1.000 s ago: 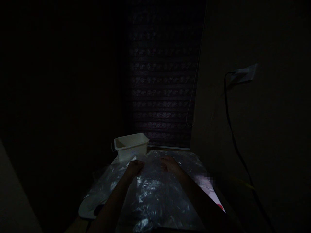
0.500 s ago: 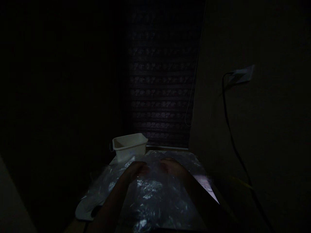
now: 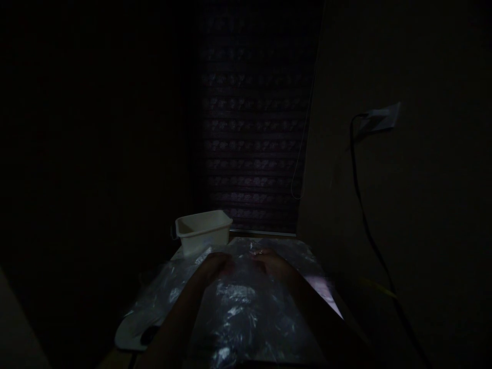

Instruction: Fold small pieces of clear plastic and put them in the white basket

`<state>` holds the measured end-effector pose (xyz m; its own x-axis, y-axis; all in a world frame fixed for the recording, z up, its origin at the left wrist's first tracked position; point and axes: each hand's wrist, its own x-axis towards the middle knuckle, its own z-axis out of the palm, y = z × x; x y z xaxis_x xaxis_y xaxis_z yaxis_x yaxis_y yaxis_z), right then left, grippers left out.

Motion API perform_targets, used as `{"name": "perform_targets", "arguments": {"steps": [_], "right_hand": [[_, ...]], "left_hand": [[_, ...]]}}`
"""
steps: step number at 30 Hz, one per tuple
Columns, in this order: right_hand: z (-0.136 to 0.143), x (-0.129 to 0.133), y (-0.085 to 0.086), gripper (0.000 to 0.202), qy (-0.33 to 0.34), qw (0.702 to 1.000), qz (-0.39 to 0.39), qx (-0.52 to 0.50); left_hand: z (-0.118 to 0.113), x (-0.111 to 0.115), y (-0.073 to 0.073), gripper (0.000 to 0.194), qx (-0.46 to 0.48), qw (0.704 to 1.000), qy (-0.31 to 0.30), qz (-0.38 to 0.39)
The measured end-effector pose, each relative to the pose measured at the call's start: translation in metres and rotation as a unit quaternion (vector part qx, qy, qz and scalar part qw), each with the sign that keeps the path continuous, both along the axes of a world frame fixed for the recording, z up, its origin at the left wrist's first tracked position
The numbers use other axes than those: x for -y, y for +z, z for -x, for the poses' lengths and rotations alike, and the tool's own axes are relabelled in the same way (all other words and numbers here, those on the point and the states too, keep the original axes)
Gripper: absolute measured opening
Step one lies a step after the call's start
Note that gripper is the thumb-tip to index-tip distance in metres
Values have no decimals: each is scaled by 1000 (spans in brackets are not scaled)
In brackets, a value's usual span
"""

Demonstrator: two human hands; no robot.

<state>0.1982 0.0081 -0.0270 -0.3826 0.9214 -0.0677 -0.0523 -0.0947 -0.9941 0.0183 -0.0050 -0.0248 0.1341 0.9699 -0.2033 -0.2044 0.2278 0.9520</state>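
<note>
Crinkled clear plastic sheeting (image 3: 238, 297) is spread across the table, shiny where light catches its folds. My left hand (image 3: 216, 265) is closed on the plastic near the middle, fingers curled inward. A short gap to the right, my right hand (image 3: 270, 262) is also closed on it, with its thumb side facing the left hand. The plastic between the two hands looks slightly raised. Darkness hides most of the fingertips.
A white plastic tub (image 3: 205, 237) stands at the table's back left. A pale rounded object with a dark hole (image 3: 132, 333) lies front left. On the right wall, a black cable (image 3: 361, 205) hangs from a socket (image 3: 380, 119). A patterned blind (image 3: 249, 154) covers the back.
Both hands stay in nearly the same place on the plastic. The plastic by the right fingers has shifted slightly and catches more light. The whole view has moved a little.
</note>
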Motion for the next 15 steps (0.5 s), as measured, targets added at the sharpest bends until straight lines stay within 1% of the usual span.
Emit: {"name": "perform_targets", "arguments": {"steps": [5, 8, 11, 15], "right_hand": [[-1, 1, -1, 13, 19, 1000, -10, -9], [-1, 4, 3, 12, 5, 1000, -2, -17], [0, 6, 6, 11, -13, 999, 22, -34], [1, 5, 4, 10, -5, 997, 36, -64]], "left_hand": [[3, -2, 2, 18, -11, 999, -24, 31], [2, 0, 4, 22, -21, 999, -30, 25], [-1, 0, 4, 20, -28, 999, -30, 9], [-4, -4, -2, 14, -3, 999, -15, -29]]}}
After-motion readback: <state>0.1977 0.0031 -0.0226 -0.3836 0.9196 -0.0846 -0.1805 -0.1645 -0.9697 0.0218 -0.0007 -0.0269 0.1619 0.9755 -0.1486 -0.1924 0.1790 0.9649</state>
